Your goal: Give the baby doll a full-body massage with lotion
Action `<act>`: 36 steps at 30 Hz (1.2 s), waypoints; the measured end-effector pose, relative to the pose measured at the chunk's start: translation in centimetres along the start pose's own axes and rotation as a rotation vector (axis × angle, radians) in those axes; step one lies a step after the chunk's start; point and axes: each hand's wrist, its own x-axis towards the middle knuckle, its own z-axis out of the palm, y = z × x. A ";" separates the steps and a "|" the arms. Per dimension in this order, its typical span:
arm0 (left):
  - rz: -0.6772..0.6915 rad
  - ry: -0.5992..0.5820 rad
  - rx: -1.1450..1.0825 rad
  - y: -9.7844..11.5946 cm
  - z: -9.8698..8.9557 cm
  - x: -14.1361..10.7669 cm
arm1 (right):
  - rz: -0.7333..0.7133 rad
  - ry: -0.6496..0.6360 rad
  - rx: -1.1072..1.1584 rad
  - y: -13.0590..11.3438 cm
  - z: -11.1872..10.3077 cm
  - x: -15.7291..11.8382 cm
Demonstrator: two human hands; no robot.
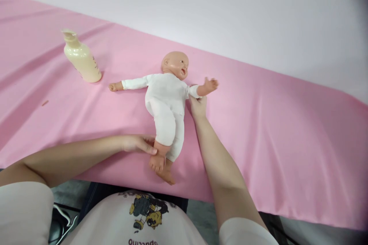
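A baby doll with a white cloth body lies on the pink cloth, its head away from me and turned to the right. My left hand is at the doll's lower leg, the thumb on the ankle and the other fingers hidden behind it. On the doll's other side, my right hand is closed at the doll's arm beside the torso, its fingertips largely hidden under the white sleeve. One doll arm stretches out to the left; the other points up to the right.
A cream-coloured pump bottle stands at the left on the pink cloth. Left of the doll lies a small brownish strip. A white wall rises behind the table, and the cloth's front edge runs close to my body.
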 end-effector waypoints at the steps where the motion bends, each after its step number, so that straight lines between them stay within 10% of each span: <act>1: -0.028 -0.057 0.062 0.2 0.1 -0.1 | 0.077 0.055 0.090 0.3 0.0 0.1; 8: -0.195 -0.337 0.345 0.4 -0.6 -0.2 | 0.295 0.307 0.436 2.6 -0.3 0.5; 14: -0.284 -0.276 0.201 -0.2 -0.7 -0.9 | 0.177 0.268 0.269 1.9 -0.4 0.1; 24: 0.031 0.033 -0.204 -0.9 0.0 0.3 | -0.263 -0.117 -0.349 -1.3 -0.6 0.1; 36: 0.089 0.233 -0.283 -0.5 0.6 0.6 | -0.303 -0.207 -0.429 -1.5 0.0 0.0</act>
